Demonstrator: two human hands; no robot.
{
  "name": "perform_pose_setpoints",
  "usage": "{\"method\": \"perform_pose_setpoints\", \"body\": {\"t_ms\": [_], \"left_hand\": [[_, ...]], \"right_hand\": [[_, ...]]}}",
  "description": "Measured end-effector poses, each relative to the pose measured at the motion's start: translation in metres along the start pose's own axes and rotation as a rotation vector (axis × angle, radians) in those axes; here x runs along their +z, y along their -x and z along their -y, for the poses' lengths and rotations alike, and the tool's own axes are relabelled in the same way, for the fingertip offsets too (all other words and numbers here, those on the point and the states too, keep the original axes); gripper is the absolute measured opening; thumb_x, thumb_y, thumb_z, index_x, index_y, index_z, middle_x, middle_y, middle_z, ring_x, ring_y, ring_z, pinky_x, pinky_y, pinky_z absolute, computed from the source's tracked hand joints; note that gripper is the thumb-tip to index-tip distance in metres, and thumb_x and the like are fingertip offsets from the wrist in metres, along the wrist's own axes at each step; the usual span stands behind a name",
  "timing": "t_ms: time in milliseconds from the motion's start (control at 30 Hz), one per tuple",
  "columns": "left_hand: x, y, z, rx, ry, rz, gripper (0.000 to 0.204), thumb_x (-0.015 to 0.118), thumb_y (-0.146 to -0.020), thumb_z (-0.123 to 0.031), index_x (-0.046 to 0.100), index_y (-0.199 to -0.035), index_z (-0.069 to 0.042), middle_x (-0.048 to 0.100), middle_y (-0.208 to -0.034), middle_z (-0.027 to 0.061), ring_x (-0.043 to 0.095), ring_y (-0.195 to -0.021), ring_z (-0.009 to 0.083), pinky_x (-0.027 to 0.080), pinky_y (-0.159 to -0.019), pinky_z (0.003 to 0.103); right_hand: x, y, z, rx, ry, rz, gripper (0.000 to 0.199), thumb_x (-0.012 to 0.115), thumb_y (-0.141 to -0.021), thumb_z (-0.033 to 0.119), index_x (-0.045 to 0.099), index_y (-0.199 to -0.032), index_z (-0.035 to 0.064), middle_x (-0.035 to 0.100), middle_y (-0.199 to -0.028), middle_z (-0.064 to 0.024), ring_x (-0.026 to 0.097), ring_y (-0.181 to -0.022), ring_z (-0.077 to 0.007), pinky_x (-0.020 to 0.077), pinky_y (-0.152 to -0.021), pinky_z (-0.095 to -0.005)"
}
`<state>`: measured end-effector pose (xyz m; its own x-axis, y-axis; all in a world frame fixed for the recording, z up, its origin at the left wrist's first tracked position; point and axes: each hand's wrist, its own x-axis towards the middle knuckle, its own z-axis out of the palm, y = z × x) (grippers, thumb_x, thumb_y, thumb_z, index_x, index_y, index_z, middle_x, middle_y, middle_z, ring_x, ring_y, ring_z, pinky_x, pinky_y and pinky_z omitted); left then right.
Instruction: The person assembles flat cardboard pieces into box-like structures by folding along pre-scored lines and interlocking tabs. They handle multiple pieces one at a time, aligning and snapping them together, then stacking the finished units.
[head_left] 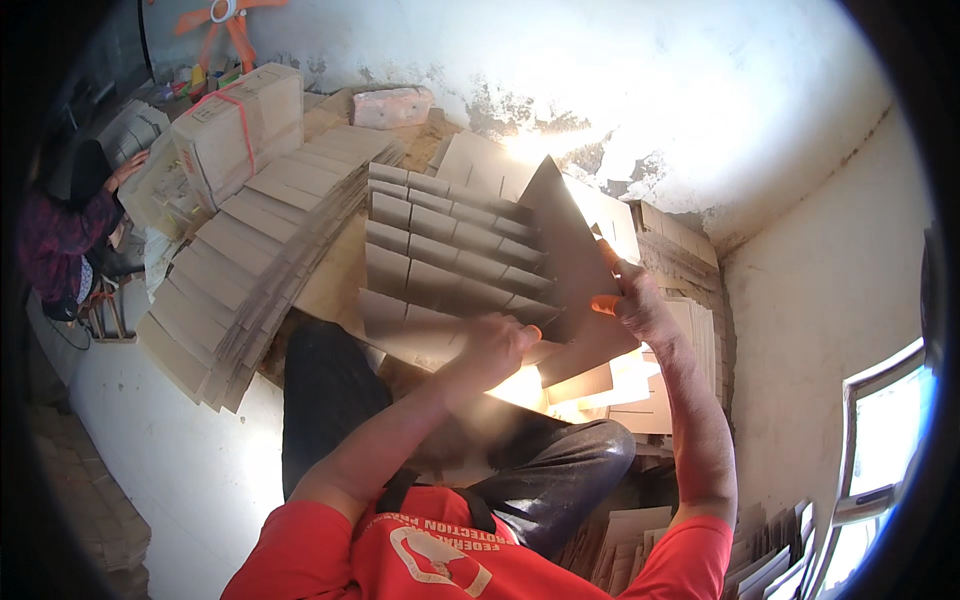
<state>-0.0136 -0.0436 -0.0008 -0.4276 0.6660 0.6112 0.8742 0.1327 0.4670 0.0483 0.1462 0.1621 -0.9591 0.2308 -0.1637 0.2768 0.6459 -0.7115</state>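
Observation:
In front of me stand several parallel slotted cardboard strips (pixel 460 235), upright in rows. A wider cardboard sheet (pixel 575 260) slants across their right ends. My right hand (pixel 645 305) grips this sheet by its right edge, thumb and fingers on either side. My left hand (pixel 500 350) is closed at the near right end of the nearest strip (pixel 400 315), close to the sheet's lower part; its fingers partly hide what they pinch. Orange covers show on fingertips of both hands. Whether the sheet's slots mesh with the strips is hard to see.
Fanned stacks of flat cardboard pieces (pixel 260 240) lie to the left. Behind them are a tied carton (pixel 240 125) and a brick (pixel 392 107). More cardboard stacks (pixel 690 330) stand right, by the wall. Another person (pixel 75 235) sits far left. An orange fan (pixel 225 20) is at the back.

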Motion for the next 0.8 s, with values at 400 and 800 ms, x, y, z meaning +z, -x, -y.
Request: {"method": "perform_pose_setpoints", "body": {"t_ms": [400,800], "left_hand": [[0.0,-0.006,-0.001,-0.038,-0.033,0.081,0.007,0.053,-0.078,-0.007,0.059,-0.076,-0.005,0.061,-0.066,0.0182,0.062,-0.067,0.0359,0.047,-0.062,0.049],[0.003,-0.01,-0.002,-0.1,-0.009,0.092,0.005,0.061,-0.077,-0.015,0.064,-0.076,-0.011,0.062,-0.066,0.0145,0.063,-0.066,0.0362,0.048,-0.059,0.048]], "right_hand": [[0.003,0.018,0.027,0.084,0.247,0.006,0.082,0.068,-0.078,-0.003,0.029,-0.149,0.005,0.066,-0.075,-0.0153,0.06,-0.058,-0.0177,0.0476,-0.053,-0.0322],[0.022,0.039,-0.013,-0.077,0.008,-0.01,0.068,0.058,-0.076,-0.012,0.038,-0.14,0.0012,0.058,-0.069,-0.0021,0.05,-0.051,-0.0069,0.0403,-0.041,-0.0245]]}}
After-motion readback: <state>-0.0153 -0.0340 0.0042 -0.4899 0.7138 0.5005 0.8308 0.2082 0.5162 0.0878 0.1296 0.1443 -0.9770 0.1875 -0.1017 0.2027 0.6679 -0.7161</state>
